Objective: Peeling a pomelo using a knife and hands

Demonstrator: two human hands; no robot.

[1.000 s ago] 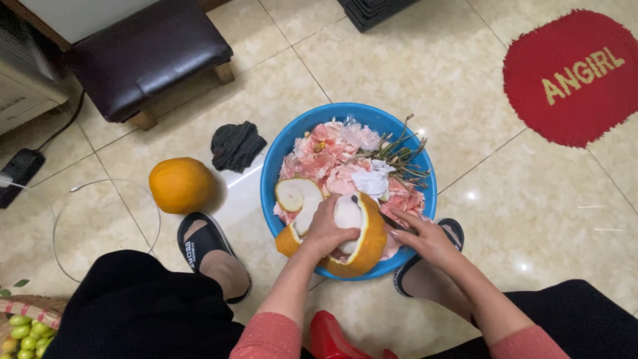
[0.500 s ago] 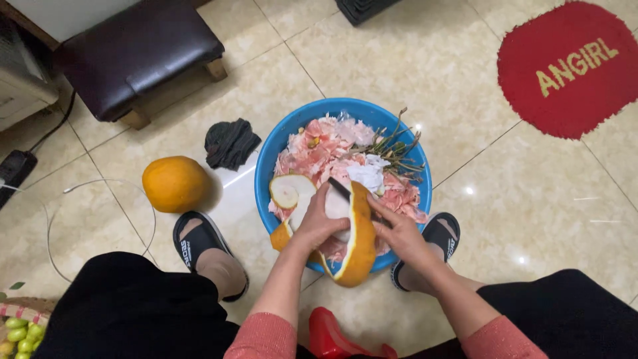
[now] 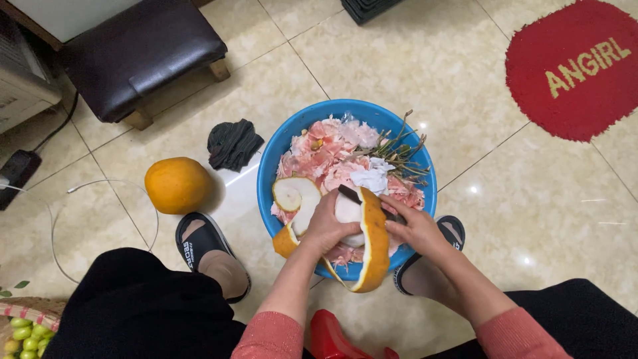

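Note:
My left hand (image 3: 327, 224) grips a large pomelo (image 3: 350, 214) over the near edge of a blue basin (image 3: 287, 138); its pale inside shows and a thick orange peel flap (image 3: 374, 243) hangs off it. My right hand (image 3: 413, 226) holds a dark-handled knife (image 3: 351, 195) whose blade lies against the fruit between peel and flesh. A cut-off peel cap (image 3: 292, 194) with a white inside lies in the basin just left of my left hand.
The basin holds pink fruit scraps (image 3: 325, 151), white pith and dry twigs (image 3: 399, 149). A whole orange pomelo (image 3: 177, 185) and a dark cloth (image 3: 232, 143) lie on the tiled floor to the left. A dark stool (image 3: 143, 53) stands far left, a red mat (image 3: 575, 66) far right.
The orange peel flap has come further off and now hangs lower. My right hand has moved onto the fruit with the knife set against it.

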